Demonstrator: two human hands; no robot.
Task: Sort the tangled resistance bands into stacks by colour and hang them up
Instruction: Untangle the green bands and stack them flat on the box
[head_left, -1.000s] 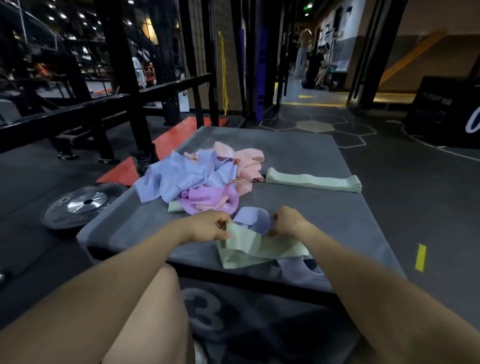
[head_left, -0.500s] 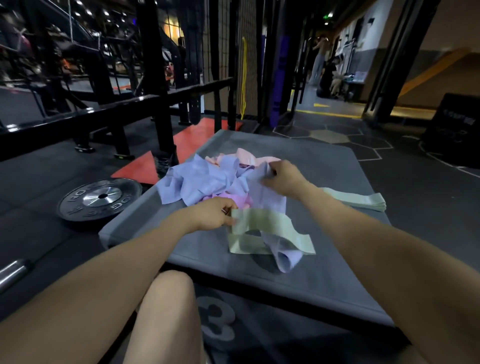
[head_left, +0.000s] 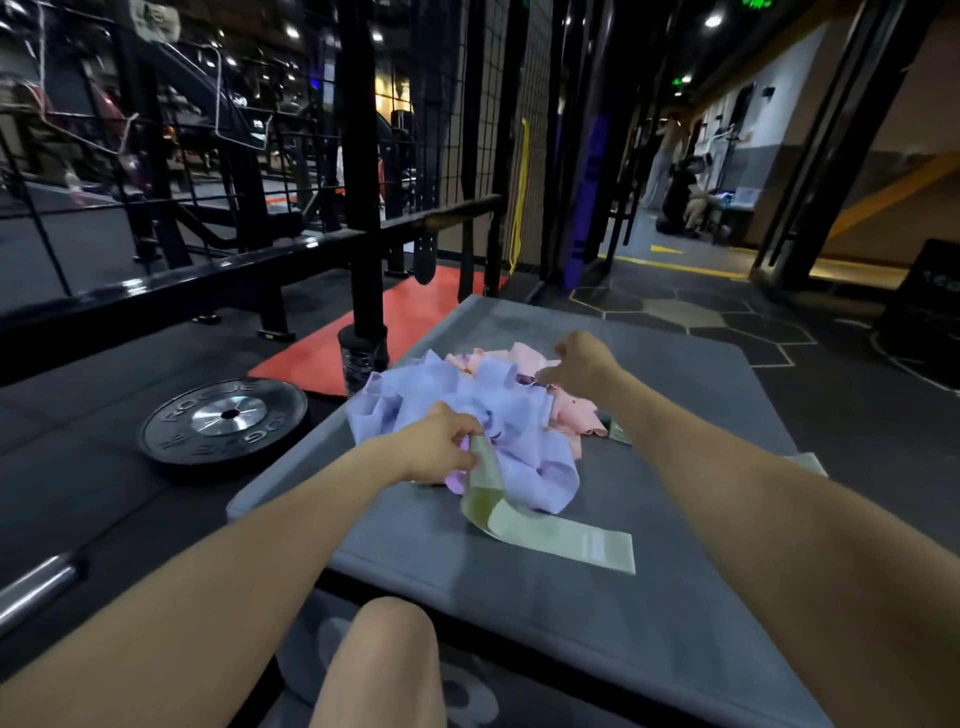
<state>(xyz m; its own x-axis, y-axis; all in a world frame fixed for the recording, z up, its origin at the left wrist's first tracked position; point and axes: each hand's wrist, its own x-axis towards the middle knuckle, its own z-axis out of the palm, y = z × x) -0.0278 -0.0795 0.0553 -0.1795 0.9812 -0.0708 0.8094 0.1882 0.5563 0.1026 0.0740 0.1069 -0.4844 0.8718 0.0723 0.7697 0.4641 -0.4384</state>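
Observation:
A tangle of resistance bands lies on a grey padded mat (head_left: 675, 623). Lavender bands (head_left: 519, 457) sit on top and at the left of the heap, pink bands (head_left: 574, 415) at its right. My left hand (head_left: 441, 447) pinches one end of a pale green band (head_left: 561, 535), which trails toward me across the mat. A lavender band loops over that green one, and my right hand (head_left: 582, 364) holds its upper edge over the top of the heap. My right forearm hides most of a flat green stack (head_left: 805, 460).
A black weight plate (head_left: 223, 421) lies on the floor left of the mat, with a barbell end (head_left: 36, 587) nearer me. A water bottle (head_left: 356, 358) stands by a black rack post (head_left: 363, 208). My knee (head_left: 384, 665) is below the mat's near edge. People are far back right.
My right hand lifted the lavender band away from the green one and carried it up onto the heap. My left hand kept its pinch on the green band. The camera tilted up.

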